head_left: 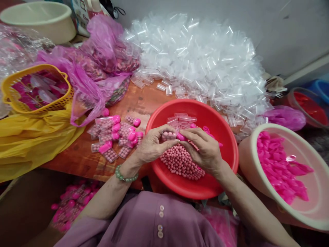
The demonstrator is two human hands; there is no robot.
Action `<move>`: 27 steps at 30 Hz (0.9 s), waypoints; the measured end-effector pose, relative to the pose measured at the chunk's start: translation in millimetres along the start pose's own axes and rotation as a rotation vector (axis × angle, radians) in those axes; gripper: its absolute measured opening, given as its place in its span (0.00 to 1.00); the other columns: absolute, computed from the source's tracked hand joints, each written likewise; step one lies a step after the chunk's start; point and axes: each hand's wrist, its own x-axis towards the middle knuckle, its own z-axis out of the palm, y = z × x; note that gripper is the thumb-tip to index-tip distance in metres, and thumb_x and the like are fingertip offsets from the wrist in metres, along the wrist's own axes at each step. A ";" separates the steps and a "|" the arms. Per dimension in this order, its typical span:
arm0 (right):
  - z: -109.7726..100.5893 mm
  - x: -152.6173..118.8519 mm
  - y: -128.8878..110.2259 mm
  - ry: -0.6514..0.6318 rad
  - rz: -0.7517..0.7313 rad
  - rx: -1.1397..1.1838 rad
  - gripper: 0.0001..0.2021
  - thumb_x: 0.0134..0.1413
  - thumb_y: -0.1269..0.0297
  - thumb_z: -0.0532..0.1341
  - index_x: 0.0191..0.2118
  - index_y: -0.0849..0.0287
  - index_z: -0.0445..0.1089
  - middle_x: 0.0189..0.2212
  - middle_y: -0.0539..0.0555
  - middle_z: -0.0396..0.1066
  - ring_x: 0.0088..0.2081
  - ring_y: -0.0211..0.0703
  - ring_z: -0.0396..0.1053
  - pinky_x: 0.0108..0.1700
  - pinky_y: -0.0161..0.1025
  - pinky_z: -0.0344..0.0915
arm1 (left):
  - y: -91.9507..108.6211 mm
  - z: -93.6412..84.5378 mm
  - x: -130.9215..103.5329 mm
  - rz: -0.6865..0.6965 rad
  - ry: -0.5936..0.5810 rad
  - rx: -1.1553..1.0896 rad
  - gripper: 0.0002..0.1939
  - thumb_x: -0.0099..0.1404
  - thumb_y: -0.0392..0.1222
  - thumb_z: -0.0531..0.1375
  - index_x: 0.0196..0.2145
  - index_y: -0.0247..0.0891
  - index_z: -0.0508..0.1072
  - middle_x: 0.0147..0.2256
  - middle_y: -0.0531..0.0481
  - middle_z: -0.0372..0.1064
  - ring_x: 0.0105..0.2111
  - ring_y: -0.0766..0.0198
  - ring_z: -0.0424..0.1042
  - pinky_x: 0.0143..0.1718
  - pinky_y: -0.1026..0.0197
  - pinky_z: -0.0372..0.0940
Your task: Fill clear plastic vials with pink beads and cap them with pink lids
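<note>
My left hand (151, 144) pinches a small clear plastic tube (168, 136) filled with pink beads, held sideways over the red basin (191, 192). At the tube's right end, my right hand (204, 149) has its fingers closed on a bright pink cap (181, 136). Cap and tube meet or nearly meet; the fingers hide the exact join. Below the hands, loose pink beads (180, 163) lie in the basin. Several empty clear tubes (182, 118) rest at its far side, with more pink caps (208, 130) partly hidden behind my right hand.
Left of the basin lie several filled, capped tubes (123, 133). A large heap of clear tubes (195, 55) covers the back. At right stands a pale tub (318, 192) of pink pieces; at left, a yellow basket (38, 110) and purple plastic bags (102, 44).
</note>
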 end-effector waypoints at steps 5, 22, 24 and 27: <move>8.4 0.3 -0.1 -0.021 -0.017 -0.080 0.19 0.62 0.74 0.55 0.58 0.62 0.64 0.43 0.63 0.75 0.44 0.47 0.74 0.45 0.46 0.73 | 0.3 1.1 -0.4 -0.040 -0.001 -0.048 0.10 0.58 0.39 0.66 0.37 0.33 0.73 0.31 0.53 0.67 0.32 0.70 0.67 0.36 0.66 0.63; -1.5 35.1 2.8 -0.062 0.323 0.419 0.08 0.62 0.68 0.59 0.45 0.55 0.73 0.40 0.52 0.77 0.42 0.40 0.75 0.46 0.38 0.70 | 0.9 -2.4 -0.5 -0.121 -0.179 -0.165 0.08 0.65 0.40 0.60 0.40 0.35 0.70 0.33 0.53 0.67 0.33 0.69 0.68 0.40 0.64 0.65; -2.6 35.4 3.5 -0.083 0.264 0.344 0.09 0.62 0.70 0.59 0.45 0.55 0.73 0.40 0.53 0.78 0.42 0.40 0.76 0.46 0.38 0.71 | 0.0 -4.0 -0.5 -0.119 -0.183 -0.129 0.08 0.66 0.42 0.60 0.40 0.34 0.70 0.31 0.52 0.67 0.33 0.69 0.68 0.39 0.64 0.64; -4.4 34.3 5.9 -0.092 0.233 0.286 0.09 0.62 0.71 0.59 0.46 0.56 0.73 0.41 0.54 0.78 0.42 0.41 0.76 0.47 0.38 0.71 | -2.7 -6.4 0.0 -0.118 -0.191 -0.097 0.10 0.67 0.43 0.59 0.42 0.34 0.70 0.31 0.52 0.67 0.33 0.69 0.67 0.38 0.64 0.63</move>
